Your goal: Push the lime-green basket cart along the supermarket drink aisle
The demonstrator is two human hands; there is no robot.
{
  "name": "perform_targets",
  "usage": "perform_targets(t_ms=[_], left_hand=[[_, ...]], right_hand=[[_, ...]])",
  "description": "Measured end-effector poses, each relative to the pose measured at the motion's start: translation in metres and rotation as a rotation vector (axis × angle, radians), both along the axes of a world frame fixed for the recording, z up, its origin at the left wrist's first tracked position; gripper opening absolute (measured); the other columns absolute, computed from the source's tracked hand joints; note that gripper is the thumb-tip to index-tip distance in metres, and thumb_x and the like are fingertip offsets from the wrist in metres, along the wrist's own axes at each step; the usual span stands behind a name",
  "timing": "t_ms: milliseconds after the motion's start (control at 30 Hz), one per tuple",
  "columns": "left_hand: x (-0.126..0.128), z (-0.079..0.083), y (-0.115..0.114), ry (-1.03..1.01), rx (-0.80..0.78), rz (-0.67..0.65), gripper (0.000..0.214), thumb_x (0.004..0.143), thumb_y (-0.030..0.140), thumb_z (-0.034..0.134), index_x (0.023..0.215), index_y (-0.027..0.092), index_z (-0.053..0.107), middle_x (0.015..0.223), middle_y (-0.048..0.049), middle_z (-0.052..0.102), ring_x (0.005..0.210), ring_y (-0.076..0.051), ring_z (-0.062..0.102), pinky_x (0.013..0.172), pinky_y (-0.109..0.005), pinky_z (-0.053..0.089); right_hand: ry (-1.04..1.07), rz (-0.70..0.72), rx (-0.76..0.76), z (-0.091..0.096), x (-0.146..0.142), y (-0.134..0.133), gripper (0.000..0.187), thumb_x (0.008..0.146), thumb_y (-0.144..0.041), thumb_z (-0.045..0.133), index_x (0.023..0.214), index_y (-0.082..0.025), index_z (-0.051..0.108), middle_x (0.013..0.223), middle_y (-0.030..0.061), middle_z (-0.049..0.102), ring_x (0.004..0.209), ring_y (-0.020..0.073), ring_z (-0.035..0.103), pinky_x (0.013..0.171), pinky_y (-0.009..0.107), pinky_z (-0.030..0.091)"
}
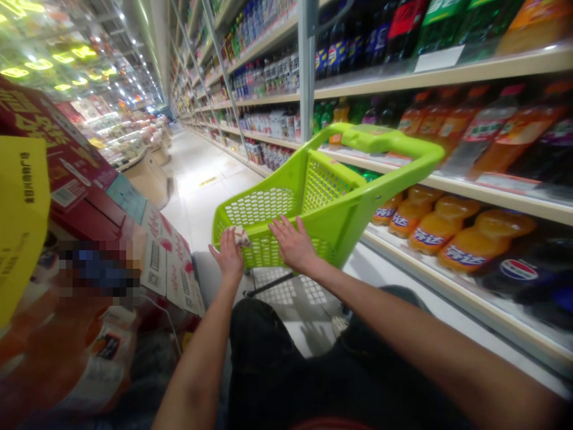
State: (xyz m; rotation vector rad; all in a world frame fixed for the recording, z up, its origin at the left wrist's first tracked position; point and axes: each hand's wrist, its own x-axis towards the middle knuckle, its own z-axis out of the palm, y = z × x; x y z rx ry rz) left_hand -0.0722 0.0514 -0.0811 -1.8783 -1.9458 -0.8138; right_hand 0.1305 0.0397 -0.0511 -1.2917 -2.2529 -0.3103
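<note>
A bright green plastic shopping cart (pixel 349 221) with perforated basket walls stands in front of me, its handle toward the drink shelves on the right. My left hand (pixel 230 258) presses a crumpled whitish cloth with reddish-brown marks (pixel 242 237) against the near rim of the basket, close to its front corner. The thumb sticks out to the side while the fingers lie over the cloth. Farther along the same side, my right hand (pixel 293 242) rests on the rim and wall with its fingers spread, holding nothing. No goods show in the visible part of the basket.
Shelves of bottled drinks (pixel 483 128) line the right side, with large orange soda bottles (pixel 470 239) on the lowest one. Stacked cartons (pixel 165 263) and a yellow sign (pixel 22 221) stand close on the left. A pale tiled aisle (pixel 192 161) stretches ahead.
</note>
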Motion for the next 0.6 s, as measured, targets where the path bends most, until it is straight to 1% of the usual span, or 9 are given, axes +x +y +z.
perform_targets(t_ms=[67,200,267,333,500,567,600], left_hand=[[-0.004,-0.001,0.001,-0.019,0.009,-0.003,0.045,0.083,0.016,0.036,0.129,0.019,0.039,0.136,-0.0093,0.043,0.126,-0.017,0.037,0.108,-0.051,0.003],[-0.026,-0.004,0.002,-0.101,0.053,0.103,0.046,0.082,0.015,0.038,0.128,0.017,0.04,0.131,-0.0109,0.048,0.123,-0.019,0.041,0.108,-0.05,0.008],[-0.029,-0.004,0.002,-0.11,0.069,0.124,0.047,0.081,0.015,0.038,0.128,0.017,0.04,0.131,-0.0113,0.048,0.122,-0.02,0.042,0.107,-0.051,0.01],[-0.019,-0.002,0.005,-0.087,0.076,0.077,0.047,0.082,0.015,0.038,0.128,0.016,0.04,0.132,-0.0111,0.047,0.122,-0.02,0.042,0.107,-0.051,0.01],[0.037,0.006,0.016,0.019,0.055,-0.159,0.046,0.082,0.015,0.038,0.128,0.02,0.041,0.133,-0.0087,0.046,0.124,-0.017,0.04,0.109,-0.047,0.007],[0.048,0.009,0.019,0.035,0.051,-0.188,0.046,0.082,0.016,0.039,0.128,0.02,0.041,0.134,-0.0085,0.045,0.124,-0.017,0.04,0.109,-0.047,0.007],[0.048,0.009,0.02,0.033,0.054,-0.182,0.046,0.082,0.016,0.039,0.128,0.02,0.041,0.134,-0.0086,0.045,0.123,-0.017,0.04,0.109,-0.047,0.007]], right_hand=[[0.013,-0.047,-0.009,0.007,0.009,0.005,0.051,0.077,-0.016,0.043,0.127,-0.008,0.044,0.137,0.0142,0.04,0.129,0.0292,0.027,0.105,0.054,0.011],[0.034,-0.148,-0.031,0.017,0.031,0.014,0.05,0.076,-0.018,0.045,0.124,-0.005,0.046,0.135,0.017,0.041,0.128,0.0314,0.027,0.104,0.057,0.009],[0.032,-0.16,-0.043,0.017,0.036,0.015,0.051,0.076,-0.018,0.045,0.125,-0.004,0.046,0.134,0.0172,0.042,0.128,0.0311,0.028,0.105,0.058,0.008],[0.022,-0.152,-0.054,0.017,0.036,0.014,0.05,0.077,-0.018,0.044,0.125,-0.004,0.045,0.134,0.0164,0.043,0.129,0.0303,0.027,0.105,0.058,0.007],[0.019,-0.136,-0.074,0.019,0.032,0.012,0.048,0.078,-0.016,0.041,0.125,-0.006,0.045,0.134,0.0148,0.043,0.129,0.0285,0.028,0.106,0.057,0.007],[0.028,-0.133,-0.077,0.022,0.036,0.013,0.048,0.079,-0.016,0.04,0.125,-0.005,0.045,0.134,0.015,0.043,0.129,0.0286,0.028,0.105,0.059,0.007],[0.032,-0.133,-0.075,0.023,0.039,0.014,0.048,0.079,-0.016,0.04,0.125,-0.005,0.045,0.133,0.0152,0.044,0.129,0.0287,0.028,0.105,0.059,0.007]])
